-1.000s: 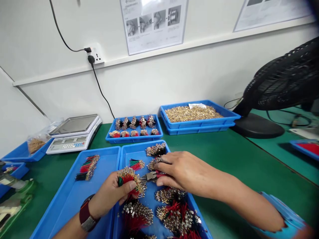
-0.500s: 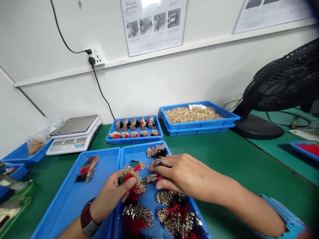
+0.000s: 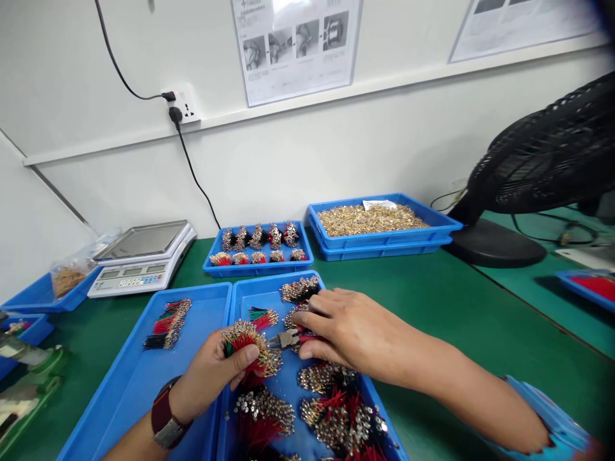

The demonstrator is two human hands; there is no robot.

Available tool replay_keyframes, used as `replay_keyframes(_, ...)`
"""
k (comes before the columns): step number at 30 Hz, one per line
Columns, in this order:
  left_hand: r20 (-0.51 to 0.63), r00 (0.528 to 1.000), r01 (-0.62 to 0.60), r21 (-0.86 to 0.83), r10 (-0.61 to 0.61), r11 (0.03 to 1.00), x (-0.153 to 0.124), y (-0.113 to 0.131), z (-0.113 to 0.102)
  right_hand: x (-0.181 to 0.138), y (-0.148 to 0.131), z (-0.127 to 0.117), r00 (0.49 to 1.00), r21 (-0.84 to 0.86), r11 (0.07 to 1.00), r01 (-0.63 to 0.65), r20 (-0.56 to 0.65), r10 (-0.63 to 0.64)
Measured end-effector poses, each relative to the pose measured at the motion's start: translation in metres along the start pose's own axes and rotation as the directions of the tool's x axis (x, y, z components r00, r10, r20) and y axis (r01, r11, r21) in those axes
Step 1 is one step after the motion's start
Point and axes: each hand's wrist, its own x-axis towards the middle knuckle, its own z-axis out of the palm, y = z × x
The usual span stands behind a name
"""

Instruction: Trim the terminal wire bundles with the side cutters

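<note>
My left hand (image 3: 221, 362) is closed round a bundle of red and green wires with gold metal terminals (image 3: 250, 342), its thumb pressed across the front. In my right hand (image 3: 341, 326) is a pair of pliers (image 3: 287, 339) with red handles, its jaws pointing left at the bundle's terminals; whether they touch cannot be made out. Both hands are over a blue tray (image 3: 269, 287) that holds several more wire bundles, among them a dark one with silvery ends (image 3: 266, 410). A small red and green bunch (image 3: 262, 318) lies just behind the held bundle.
Left of it, another blue tray (image 3: 137, 397) has one row of wires (image 3: 168, 323). Behind stand a scale (image 3: 144, 256), a tray of sorted bundles (image 3: 259, 272) and stacked trays of gold terminals (image 3: 369, 221). A black fan (image 3: 538, 166) stands at right.
The plier jaws look slightly more spread and a little higher. My right hand has shifted slightly left and up; my left hand still grips the bundle.
</note>
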Motion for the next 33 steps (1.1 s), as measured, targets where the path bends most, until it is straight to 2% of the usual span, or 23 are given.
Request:
replay_keyframes(6, 0.019, 1.0, -0.002, -0.026, 0.003, 1.0, -0.001, -0.001, 0.0, 0.0, -0.002, 0.0, 1.0, 0.028, 1.0, 0.008, 0.017, -0.009)
replay_keyframes(12, 0.019, 0.998, 0.057, -0.129, -0.055, 0.99, -0.003, 0.009, 0.007, 0.001, -0.002, -0.002, 1.0, 0.039, 0.999, 0.017, 0.021, -0.018)
replay_keyframes(16, -0.002, 0.996, 0.086, -0.15, -0.087, 0.985, -0.003, 0.006, 0.008, 0.0, -0.002, -0.004, 0.998, 0.045, 0.998, 0.047, 0.031, -0.049)
replay_keyframes(21, 0.006, 0.998, 0.067, -0.062, -0.066, 0.996, 0.0, -0.003, 0.004, 0.0, -0.002, -0.007, 0.998, 0.053, 0.998, 0.041, 0.044, -0.043)
replay_keyframes(27, 0.032, 0.999, 0.029, 0.075, -0.031, 0.997, 0.002, 0.008, 0.005, -0.001, -0.001, -0.006, 1.0, -0.02, 1.0, -0.005, -0.006, 0.005)
replay_keyframes(33, 0.009, 0.995, 0.102, 0.08, -0.103, 0.992, 0.001, 0.005, 0.005, -0.001, 0.0, 0.003, 1.0, -0.08, 0.997, -0.018, -0.02, 0.016)
